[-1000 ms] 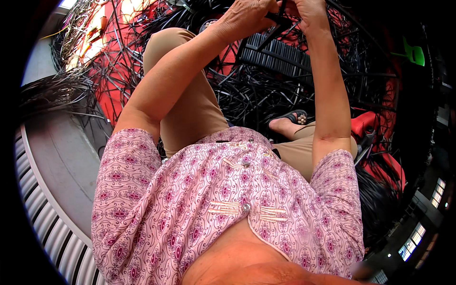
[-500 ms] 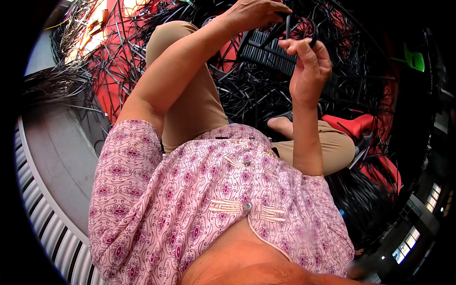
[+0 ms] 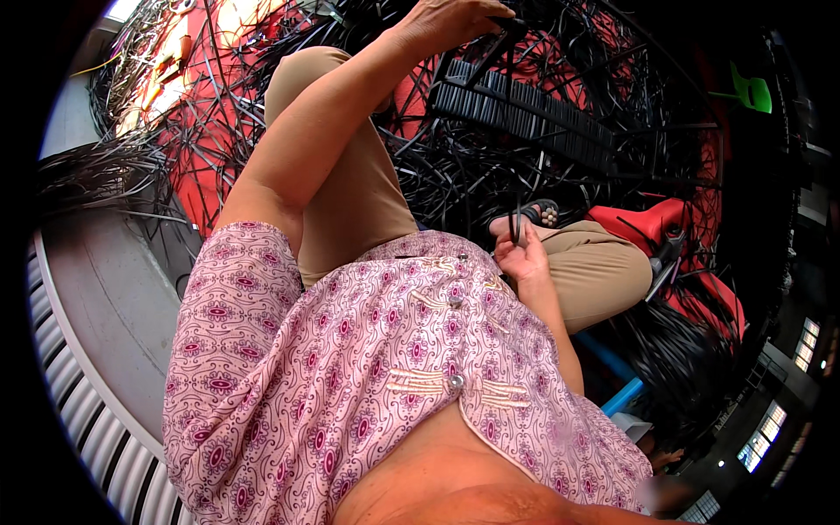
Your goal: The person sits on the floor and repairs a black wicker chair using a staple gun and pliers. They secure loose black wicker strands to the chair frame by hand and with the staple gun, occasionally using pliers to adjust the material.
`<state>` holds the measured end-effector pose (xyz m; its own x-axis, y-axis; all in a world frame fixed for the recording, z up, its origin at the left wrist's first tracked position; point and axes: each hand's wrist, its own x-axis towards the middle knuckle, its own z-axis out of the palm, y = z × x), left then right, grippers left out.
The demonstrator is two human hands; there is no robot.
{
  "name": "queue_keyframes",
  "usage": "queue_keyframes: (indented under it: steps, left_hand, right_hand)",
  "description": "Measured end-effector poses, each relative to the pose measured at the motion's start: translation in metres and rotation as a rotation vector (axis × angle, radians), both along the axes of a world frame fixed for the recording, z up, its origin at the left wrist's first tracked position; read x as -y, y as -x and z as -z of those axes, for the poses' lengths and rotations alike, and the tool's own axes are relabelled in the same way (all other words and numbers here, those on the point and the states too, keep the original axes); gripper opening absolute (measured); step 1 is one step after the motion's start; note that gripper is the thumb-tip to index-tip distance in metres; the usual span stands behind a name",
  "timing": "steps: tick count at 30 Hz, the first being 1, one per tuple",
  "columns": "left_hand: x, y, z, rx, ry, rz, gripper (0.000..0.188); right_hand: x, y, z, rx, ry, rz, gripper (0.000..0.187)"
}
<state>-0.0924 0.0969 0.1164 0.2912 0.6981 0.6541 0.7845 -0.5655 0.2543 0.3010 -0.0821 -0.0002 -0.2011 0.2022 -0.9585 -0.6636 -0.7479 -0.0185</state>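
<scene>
While pinching the black plastic strip [image 3: 514, 208] in the right hand [image 3: 523, 257] near the sandal [image 3: 547, 213], expect light, springy, slippery handling; grip flat faces. Cannot tell hold of left hand [image 3: 453, 19], apart, by slatted frame [image 3: 525, 108].

Left grip [image 3: 451, 21] high and forward, right grip [image 3: 524, 257] low, apparently in a pinch

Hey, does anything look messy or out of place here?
Yes: loose black strips lie tangled every which way across the red surface, untidy compared with the neat row of black bands ahead.
</scene>
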Motion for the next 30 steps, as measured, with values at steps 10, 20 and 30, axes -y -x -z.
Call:
queue_keyframes:
  steps: [10,20,30]
  left_hand:
    - [-0.001,0.002,0.001,0.008,0.013,0.031,0.029]
    - [0.006,0.001,-0.008,0.017,0.052,0.041,0.028]
    - [0.007,0.003,-0.007,0.011,0.107,0.076,0.027]
  right_hand:
    - [-0.092,0.101,-0.129,0.952,-0.853,-1.575,0.058]
    - [-0.162,0.189,-0.163,0.711,-1.297,-0.73,0.035]
    - [-0.153,0.221,-0.084,0.411,-1.337,-0.446,0.023]
